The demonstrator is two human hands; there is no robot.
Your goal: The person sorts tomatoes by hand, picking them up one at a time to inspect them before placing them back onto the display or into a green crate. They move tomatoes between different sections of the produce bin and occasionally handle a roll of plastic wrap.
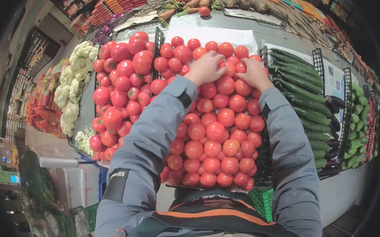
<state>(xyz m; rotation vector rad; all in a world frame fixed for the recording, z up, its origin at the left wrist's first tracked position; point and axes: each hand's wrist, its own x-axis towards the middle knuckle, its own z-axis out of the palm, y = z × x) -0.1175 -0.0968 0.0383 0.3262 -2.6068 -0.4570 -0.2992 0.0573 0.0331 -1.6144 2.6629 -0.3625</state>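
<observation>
My left hand (206,68) curves over the far part of a crate of loose red tomatoes (215,131). Its thumb and fingers are closed around the side of a tomato (228,69). Just to the right, my right hand (256,74) bends inward from the crate's right side. Between its thumb and fingers shows a small part of another tomato (241,67). Both palms face down, and the undersides of the fingers are hidden. The tomatoes lie in rows near me and more mixed around my hands.
Larger tomatoes (124,68) fill the crate on the left, with cauliflower (71,86) beyond. Cucumbers (301,88) and eggplants (333,121) lie to the right. At the back are carrots (191,3) and one single tomato (204,11). A green basket (262,202) stands below.
</observation>
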